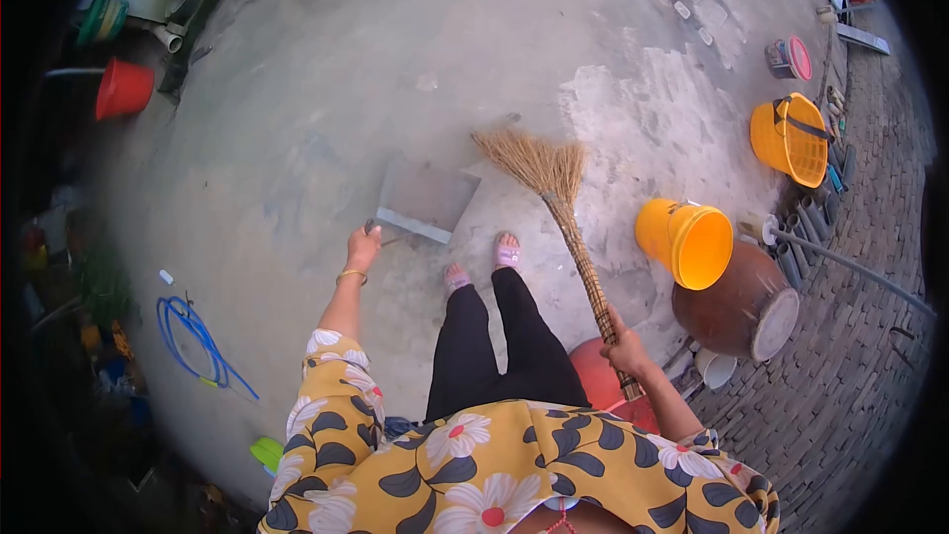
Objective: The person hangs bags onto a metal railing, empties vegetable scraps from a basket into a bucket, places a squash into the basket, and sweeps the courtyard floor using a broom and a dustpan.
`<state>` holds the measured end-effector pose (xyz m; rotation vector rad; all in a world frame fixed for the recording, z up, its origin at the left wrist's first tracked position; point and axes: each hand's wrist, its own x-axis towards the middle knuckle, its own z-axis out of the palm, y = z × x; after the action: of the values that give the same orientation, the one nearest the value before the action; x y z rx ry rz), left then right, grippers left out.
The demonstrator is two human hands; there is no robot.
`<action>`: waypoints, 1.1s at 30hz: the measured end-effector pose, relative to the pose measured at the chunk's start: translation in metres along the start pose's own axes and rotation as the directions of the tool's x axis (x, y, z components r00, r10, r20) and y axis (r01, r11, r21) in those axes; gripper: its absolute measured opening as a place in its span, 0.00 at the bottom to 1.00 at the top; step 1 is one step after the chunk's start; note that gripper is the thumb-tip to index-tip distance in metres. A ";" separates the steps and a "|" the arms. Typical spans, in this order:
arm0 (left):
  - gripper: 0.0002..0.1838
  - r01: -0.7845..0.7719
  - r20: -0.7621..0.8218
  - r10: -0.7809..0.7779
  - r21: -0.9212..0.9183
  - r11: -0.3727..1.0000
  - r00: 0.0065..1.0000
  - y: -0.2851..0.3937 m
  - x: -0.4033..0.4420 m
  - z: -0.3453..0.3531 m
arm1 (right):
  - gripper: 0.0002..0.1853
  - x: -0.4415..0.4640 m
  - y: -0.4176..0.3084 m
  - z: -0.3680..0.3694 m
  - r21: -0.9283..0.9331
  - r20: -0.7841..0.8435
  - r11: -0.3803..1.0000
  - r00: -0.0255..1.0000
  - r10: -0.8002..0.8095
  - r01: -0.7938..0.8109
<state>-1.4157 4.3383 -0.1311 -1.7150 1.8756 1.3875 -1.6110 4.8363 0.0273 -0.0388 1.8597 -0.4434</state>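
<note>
In the head view, my right hand (628,344) is wrapped round the bound handle of a straw broom (576,247). Its bristles fan out ahead of my feet, near the concrete ground. My left hand (364,248) is closed on the handle of a grey metal dustpan (428,200). The pan lies in front of my feet, to the left of the bristles, with a little space between them. Whether anything lies inside the pan is too faint to tell.
A yellow bucket (684,242), a large brown jar (736,302) and an orange basket (791,140) stand along the right, beside a brick wall (840,376). A blue hose (188,326) lies coiled at left. A red bucket (126,89) is at upper left.
</note>
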 end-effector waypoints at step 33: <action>0.13 0.222 0.131 -0.200 -0.185 0.957 0.971 0.038 0.002 -0.098 | 0.37 0.161 -0.152 -0.044 -0.514 -0.230 0.812 0.956 0.180 -0.276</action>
<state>-1.4101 4.2575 -0.0644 -1.8253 1.4896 1.5901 -1.7350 4.6682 -0.0589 -0.1612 2.0781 0.2720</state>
